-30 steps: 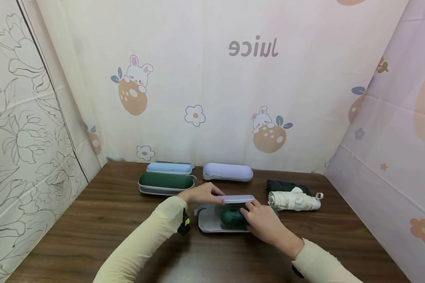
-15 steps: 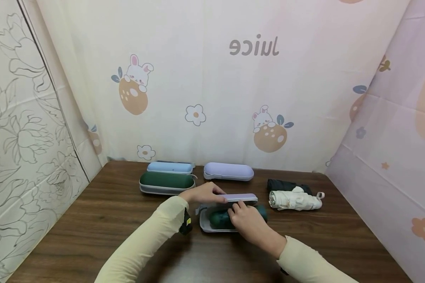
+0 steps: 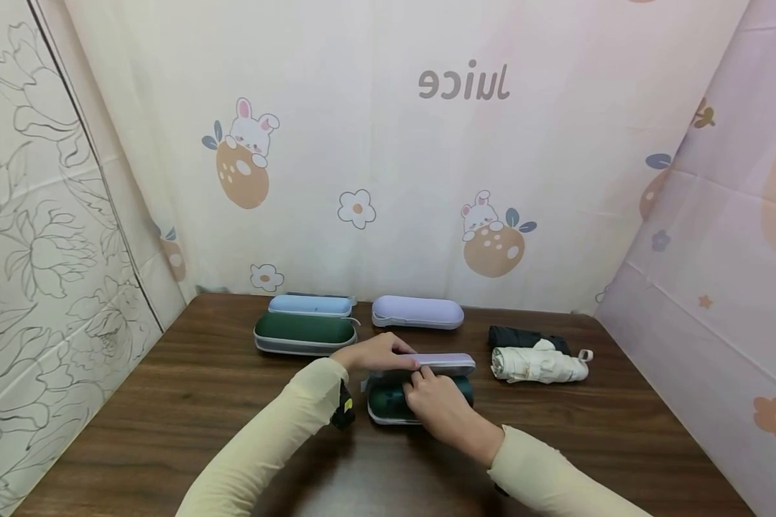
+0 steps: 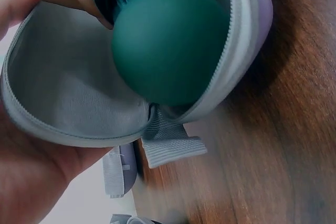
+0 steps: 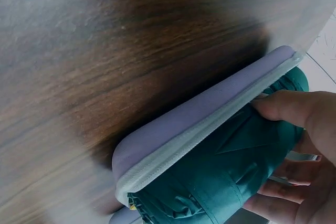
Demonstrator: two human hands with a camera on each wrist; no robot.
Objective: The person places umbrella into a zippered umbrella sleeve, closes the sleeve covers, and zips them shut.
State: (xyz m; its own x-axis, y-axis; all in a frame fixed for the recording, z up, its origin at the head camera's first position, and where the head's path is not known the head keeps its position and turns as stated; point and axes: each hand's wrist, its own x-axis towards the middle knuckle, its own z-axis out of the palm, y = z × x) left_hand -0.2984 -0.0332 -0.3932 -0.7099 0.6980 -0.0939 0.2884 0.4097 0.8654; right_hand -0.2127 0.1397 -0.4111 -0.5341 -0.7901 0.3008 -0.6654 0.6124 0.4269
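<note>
An unzipped lilac case [image 3: 449, 361] with a grey lining lies on the table, its lid raised. My left hand [image 3: 376, 352] holds the lid up, thumb on its front edge. A dark green folded umbrella [image 5: 215, 163] lies lengthwise in the lower half. My right hand [image 3: 441, 404] grips it around the middle, thumb near the zipper edge in the right wrist view. Its round green handle end [image 4: 170, 43] sits at the case's left end in the left wrist view, beside a grey fabric tab [image 4: 173, 142].
Behind and left, a dark green case [image 3: 304, 329] stands before a light blue case [image 3: 309, 306]. Another lilac case [image 3: 417, 311] lies at the back. To the right are a white folded umbrella [image 3: 538, 365] and a black one [image 3: 517, 337]. Curtains border the wooden table [image 3: 194, 402].
My right hand has moved left with the green umbrella, which now lies lower and within the case's length. My left hand has stayed at the lid.
</note>
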